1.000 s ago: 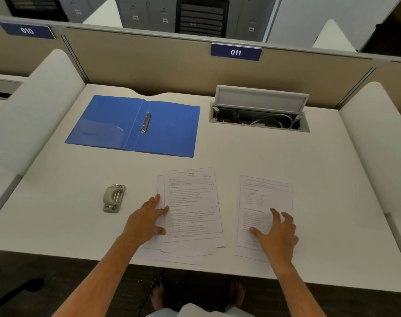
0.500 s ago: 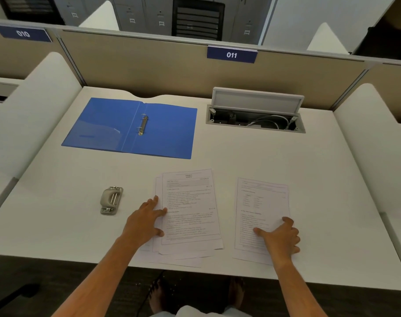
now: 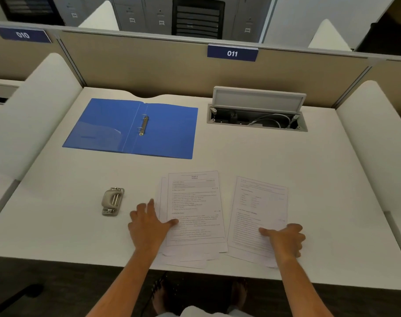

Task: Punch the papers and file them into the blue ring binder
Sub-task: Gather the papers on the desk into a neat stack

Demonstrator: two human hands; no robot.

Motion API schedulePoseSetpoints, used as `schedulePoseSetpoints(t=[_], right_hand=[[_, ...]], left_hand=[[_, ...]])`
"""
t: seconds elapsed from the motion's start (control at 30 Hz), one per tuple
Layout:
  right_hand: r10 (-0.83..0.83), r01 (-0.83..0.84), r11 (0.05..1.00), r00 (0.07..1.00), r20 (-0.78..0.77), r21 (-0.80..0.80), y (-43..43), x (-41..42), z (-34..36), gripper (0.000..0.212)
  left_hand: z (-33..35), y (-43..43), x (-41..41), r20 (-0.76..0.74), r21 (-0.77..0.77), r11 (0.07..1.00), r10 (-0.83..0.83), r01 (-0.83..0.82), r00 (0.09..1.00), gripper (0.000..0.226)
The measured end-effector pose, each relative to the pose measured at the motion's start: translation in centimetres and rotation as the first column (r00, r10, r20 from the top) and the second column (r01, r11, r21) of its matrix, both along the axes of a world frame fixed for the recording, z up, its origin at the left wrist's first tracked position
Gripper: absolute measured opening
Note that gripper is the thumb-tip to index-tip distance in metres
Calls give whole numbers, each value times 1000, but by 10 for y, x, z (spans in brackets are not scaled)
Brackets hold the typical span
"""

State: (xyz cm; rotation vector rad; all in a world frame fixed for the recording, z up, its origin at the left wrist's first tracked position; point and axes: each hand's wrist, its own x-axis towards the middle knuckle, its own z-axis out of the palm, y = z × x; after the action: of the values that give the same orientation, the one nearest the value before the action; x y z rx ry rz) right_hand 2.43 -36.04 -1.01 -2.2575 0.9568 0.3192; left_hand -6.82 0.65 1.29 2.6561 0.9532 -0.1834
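The left hand lies flat and spread on the left edge of the stack at lower centre, probably to keep the loose pages from sliding. The right hand has its thumb on the sheet at lower right and its fingers curled at the edge, apparently pinching it to lift. Whether the fingertips are under the paper is hidden. The binder lies open at upper left, ready for filing, and the punch waits at lower left, untouched. The print is too small to read, and the lower pages show only as fanned edges.
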Motion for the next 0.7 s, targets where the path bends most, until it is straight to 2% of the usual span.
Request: schedulePoseSetpoints(t=[0.1,0.3,0.4,0.47,0.53,0.63,0.7], right_hand=[[-53,50,997,998,39,58,-4,-1,4,96],[-148,117,971,979,138,210,-17,-8,10,64],[-180,137,940,978,111,313,-23,-11,18,50],[-139,86,903,986,97,421,-25,-10,28,30],[-38,-47,895,983,182,444,-26,-8,41,21],[85,-225,895,934,348,386,-27,-2,68,22],[85,-265,866,913,398,424,-26,0,89,24]], left_hand=[[-5,-5,1,-29,0,996,85,-85,996,119],[-12,-13,11,-7,-239,951,201,-197,980,106],[-14,-14,14,12,-293,934,217,-204,976,100],[-14,-14,14,11,-281,939,207,-196,978,97],[-12,-14,13,1,-224,956,194,-189,981,96],[-9,-14,10,-1,-137,974,183,-181,983,92],[-10,-16,8,13,-120,977,177,-175,984,90]])
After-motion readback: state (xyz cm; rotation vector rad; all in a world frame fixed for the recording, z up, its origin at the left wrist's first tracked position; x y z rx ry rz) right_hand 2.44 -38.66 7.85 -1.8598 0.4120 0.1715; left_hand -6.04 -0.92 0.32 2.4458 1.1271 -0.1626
